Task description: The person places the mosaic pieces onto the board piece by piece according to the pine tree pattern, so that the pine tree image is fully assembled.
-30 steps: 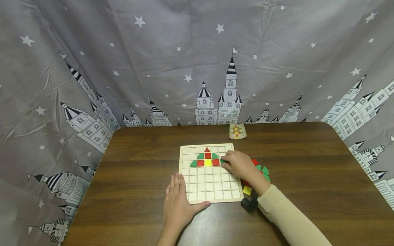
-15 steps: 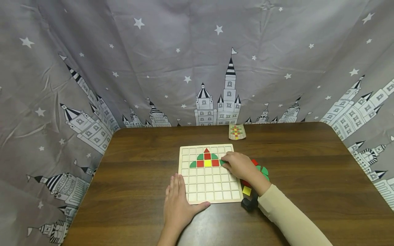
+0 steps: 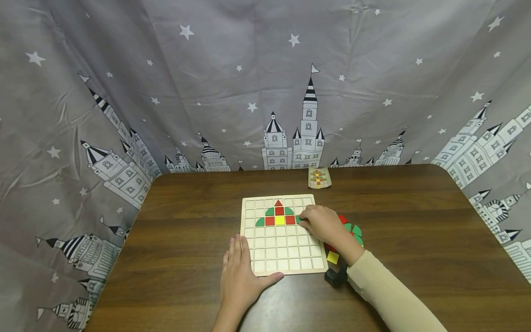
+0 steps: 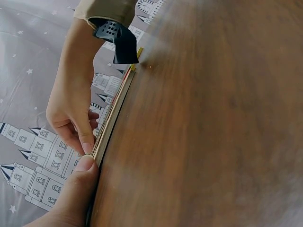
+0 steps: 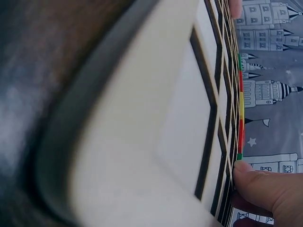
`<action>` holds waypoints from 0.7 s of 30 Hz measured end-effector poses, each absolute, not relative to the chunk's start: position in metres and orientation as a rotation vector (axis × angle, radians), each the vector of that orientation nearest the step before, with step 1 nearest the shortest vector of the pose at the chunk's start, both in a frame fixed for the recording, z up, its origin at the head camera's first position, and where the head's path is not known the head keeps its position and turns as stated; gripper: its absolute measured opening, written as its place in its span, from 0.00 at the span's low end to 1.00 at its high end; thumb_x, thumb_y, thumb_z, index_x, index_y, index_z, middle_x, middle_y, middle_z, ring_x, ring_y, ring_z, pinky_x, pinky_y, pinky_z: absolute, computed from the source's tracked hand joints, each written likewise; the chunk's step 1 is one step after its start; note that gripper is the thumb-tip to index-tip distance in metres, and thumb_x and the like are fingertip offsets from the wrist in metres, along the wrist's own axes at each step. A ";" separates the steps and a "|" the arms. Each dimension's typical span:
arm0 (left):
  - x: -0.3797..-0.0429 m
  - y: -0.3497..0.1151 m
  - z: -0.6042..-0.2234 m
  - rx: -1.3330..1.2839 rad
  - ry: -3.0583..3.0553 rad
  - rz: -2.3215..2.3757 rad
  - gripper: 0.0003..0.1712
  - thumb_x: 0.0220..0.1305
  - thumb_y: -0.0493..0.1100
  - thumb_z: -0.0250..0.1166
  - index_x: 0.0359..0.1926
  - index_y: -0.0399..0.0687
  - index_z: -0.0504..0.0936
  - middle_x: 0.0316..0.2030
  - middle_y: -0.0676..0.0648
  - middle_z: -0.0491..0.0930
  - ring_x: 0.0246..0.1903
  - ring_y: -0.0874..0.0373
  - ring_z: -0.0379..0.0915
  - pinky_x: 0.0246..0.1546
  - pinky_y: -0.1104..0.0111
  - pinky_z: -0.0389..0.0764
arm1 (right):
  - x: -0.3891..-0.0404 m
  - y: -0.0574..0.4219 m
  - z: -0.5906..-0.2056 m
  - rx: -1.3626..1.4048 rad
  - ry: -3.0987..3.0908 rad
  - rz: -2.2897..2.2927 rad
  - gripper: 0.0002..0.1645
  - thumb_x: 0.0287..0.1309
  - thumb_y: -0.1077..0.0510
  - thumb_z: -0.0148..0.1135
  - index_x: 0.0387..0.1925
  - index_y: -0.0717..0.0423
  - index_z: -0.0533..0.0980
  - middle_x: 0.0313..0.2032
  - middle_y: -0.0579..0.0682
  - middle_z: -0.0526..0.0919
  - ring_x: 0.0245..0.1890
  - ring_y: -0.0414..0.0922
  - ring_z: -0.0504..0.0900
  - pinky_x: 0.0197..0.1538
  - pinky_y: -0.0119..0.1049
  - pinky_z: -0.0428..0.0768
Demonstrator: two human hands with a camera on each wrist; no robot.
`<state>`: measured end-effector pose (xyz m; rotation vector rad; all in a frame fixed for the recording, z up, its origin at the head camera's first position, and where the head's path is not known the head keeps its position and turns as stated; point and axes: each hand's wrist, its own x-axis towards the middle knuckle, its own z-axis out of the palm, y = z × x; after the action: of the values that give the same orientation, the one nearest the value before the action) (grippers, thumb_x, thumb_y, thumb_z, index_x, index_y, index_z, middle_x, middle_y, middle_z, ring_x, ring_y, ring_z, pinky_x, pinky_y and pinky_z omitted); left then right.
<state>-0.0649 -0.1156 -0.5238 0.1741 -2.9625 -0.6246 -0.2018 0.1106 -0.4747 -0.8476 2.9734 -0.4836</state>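
Note:
A square wooden grid board (image 3: 275,253) lies on the table with red, green and yellow tiles set in its upper cells. My left hand (image 3: 240,277) rests at its lower left corner, fingers straight along the left side and thumb along the near edge. My right hand (image 3: 324,225) is over the board's right side, its curled fingertips pinching a green tile (image 3: 298,219) beside a red square tile (image 3: 290,220); the fingers partly hide that tile. In the right wrist view the thumb (image 5: 251,177) is close against the green tile (image 5: 239,156).
Loose red, green and yellow tiles (image 3: 356,230) lie right of the board, partly under the right forearm. A small pattern card (image 3: 319,178) lies near the table's (image 3: 199,207) back edge. A black wrist camera (image 3: 335,276) sits by the right cuff. A grey castle-print curtain (image 3: 232,83) hangs behind.
The right fingertips have shifted very slightly at the green tile, still on it. The left hand and the board have stayed in place.

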 end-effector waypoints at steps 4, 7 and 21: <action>-0.065 -0.116 -0.524 0.174 -2.963 -0.626 0.84 0.31 0.92 0.57 0.77 0.37 0.51 0.78 0.38 0.48 0.78 0.44 0.42 0.77 0.51 0.51 | -0.201 0.111 -0.475 -0.838 2.978 -0.519 0.10 0.58 0.53 0.70 0.41 0.51 0.87 0.37 0.45 0.87 0.40 0.45 0.84 0.42 0.42 0.85; -0.065 -0.116 -0.524 0.177 -2.966 -0.622 0.84 0.31 0.92 0.56 0.77 0.37 0.51 0.78 0.38 0.48 0.78 0.44 0.42 0.76 0.50 0.51 | -0.201 0.111 -0.476 -0.837 2.984 -0.536 0.09 0.58 0.53 0.71 0.40 0.51 0.87 0.37 0.45 0.87 0.41 0.45 0.84 0.43 0.43 0.85; -0.065 -0.116 -0.524 0.185 -2.973 -0.623 0.84 0.31 0.92 0.56 0.77 0.37 0.51 0.78 0.38 0.47 0.78 0.45 0.42 0.77 0.51 0.51 | -0.198 0.121 -0.473 -0.799 3.000 -0.594 0.04 0.55 0.53 0.73 0.31 0.48 0.87 0.30 0.41 0.80 0.31 0.38 0.76 0.31 0.32 0.77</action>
<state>-0.0651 -0.1156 -0.5242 0.1849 -2.9726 -0.6234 -0.1978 0.1208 -0.4730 -0.7994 3.0000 -0.5943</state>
